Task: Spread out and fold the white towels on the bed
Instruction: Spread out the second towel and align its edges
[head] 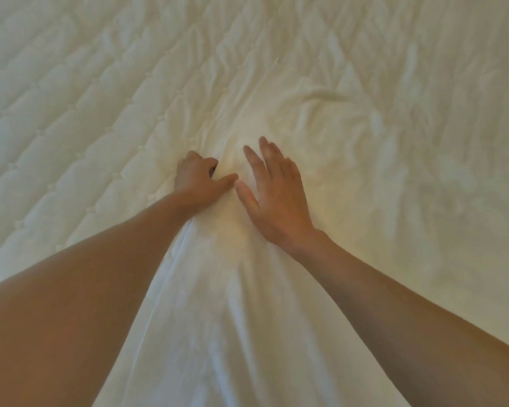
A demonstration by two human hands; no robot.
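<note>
- Two bare forearms reach from the lower corners of the frame toward its centre, over a bed whose quilted cover fills the left side and the top.
- A white towel lies on the bed, running from the bottom centre up between the two arms and gathering into creases at mid-frame.
- The left hand, just left of centre, is knuckles-up with its fingers curled under, gripping a bunched fold at the towel's left edge; the thumb lies along the cloth, pointing right.
- The right hand, just beside it, rests palm-down on the towel with its fingers straight, slightly spread and angled toward the upper left.
- The two thumbs come close together at the centre, almost touching.
- Wrinkled white cloth carries on into the right half of the frame; blur makes it hard to tell where the towel ends and the bedding begins.
</note>
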